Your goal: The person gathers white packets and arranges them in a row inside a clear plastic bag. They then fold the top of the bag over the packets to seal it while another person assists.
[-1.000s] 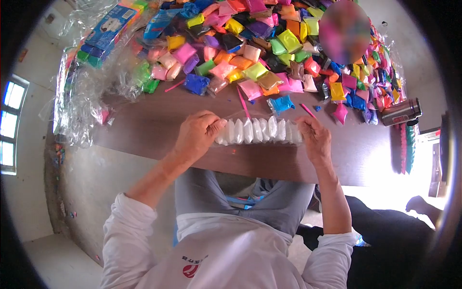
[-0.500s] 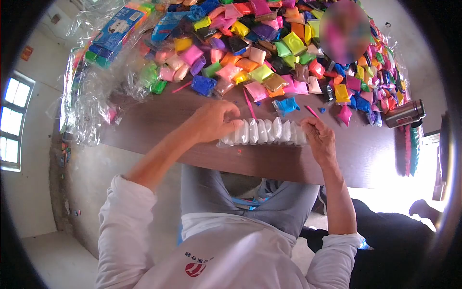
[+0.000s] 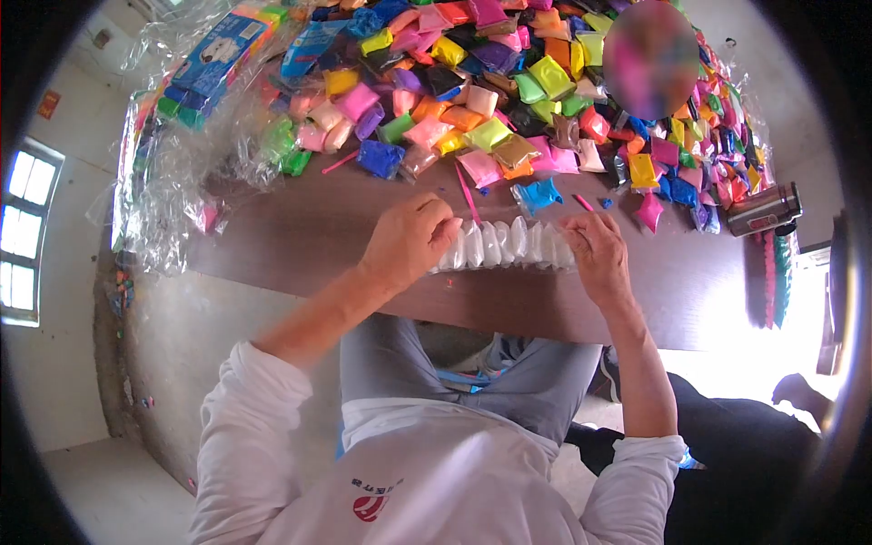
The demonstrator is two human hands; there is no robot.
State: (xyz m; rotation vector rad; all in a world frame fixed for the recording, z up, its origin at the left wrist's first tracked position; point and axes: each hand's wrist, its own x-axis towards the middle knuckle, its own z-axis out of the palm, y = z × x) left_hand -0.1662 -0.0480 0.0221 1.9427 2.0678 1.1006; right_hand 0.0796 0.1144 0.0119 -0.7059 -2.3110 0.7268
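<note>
A row of small white packets in clear film (image 3: 498,245), packed side by side, lies across the table in front of me. My left hand (image 3: 411,238) is closed, its thumb and fingers bent together at the row's left end and covering the packets there. At the right end, my right hand (image 3: 599,256) is closed with fingertips pinched against the last packets. Just behind the row are a blue packet (image 3: 538,196) and a thin pink strip (image 3: 467,193). A shorter pink piece (image 3: 583,203) lies by my right fingertips.
A large heap of colourful packets (image 3: 490,136) covers the far side of the brown table (image 3: 318,232). Crumpled clear plastic bags (image 3: 173,204) lie at the left, near a blue printed pack (image 3: 218,54). A metal cup (image 3: 765,211) lies tilted at the right edge.
My left hand has moved slightly right along the row, its fingers drawing closer together over the left end. My right hand stays at the other end, shifted only a little.
</note>
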